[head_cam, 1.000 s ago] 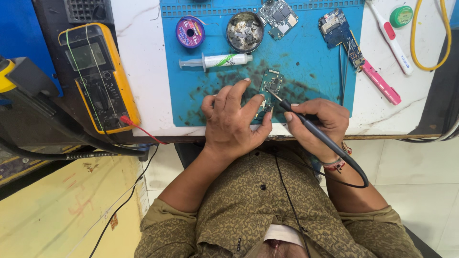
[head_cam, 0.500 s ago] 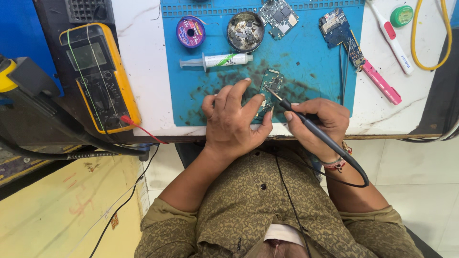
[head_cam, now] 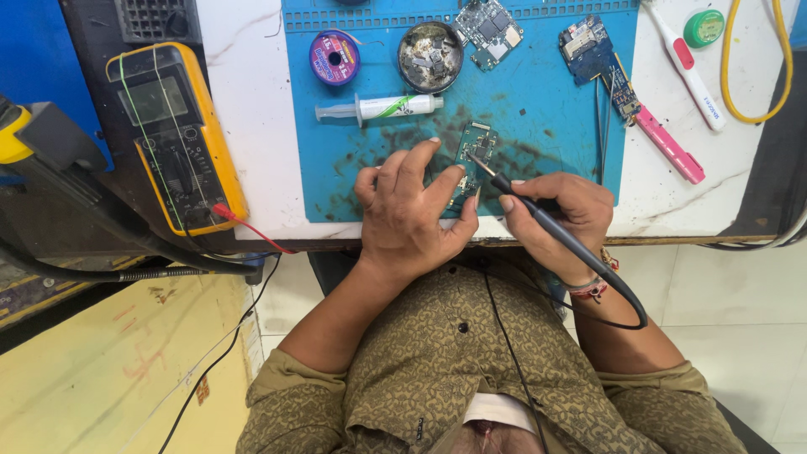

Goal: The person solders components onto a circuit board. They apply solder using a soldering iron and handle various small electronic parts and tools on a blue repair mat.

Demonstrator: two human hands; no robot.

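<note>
— What have I got in the middle of the frame?

— My left hand [head_cam: 412, 214] lies flat on the blue mat [head_cam: 555, 101], fingers spread, pinning a small green board [head_cam: 472, 150] just above centre. That grip is pressed down on the board's lower edge, not wrapped round it; the fingertips touch it and hide part of it.

— And the right?

— My right hand [head_cam: 556, 210] is clamped on a dark iron [head_cam: 538, 217], held like a pen. Its tip points toward the upper left and meets the board near its middle. The iron's cable [head_cam: 626, 303] loops down past my wrist at lower right.

— What lies around them?

— On the mat, above my left hand, a syringe [head_cam: 382, 108] lies crosswise. Above it sit a purple spool [head_cam: 334, 57] and a round tin [head_cam: 429, 55] of bits. Two more boards [head_cam: 490, 27] rest along the top edge, one to the right of the tin, the other further right, touching a pink tool [head_cam: 668, 145] that runs off the mat onto the white tabletop [head_cam: 252, 126].

— Anything to the left?

— A yellow meter [head_cam: 176, 139] at upper left, with a red lead [head_cam: 252, 225] at its lower corner. At upper right there is a white brush [head_cam: 689, 71], a green cap [head_cam: 704, 27] and a yellow cable [head_cam: 740, 92].
</note>
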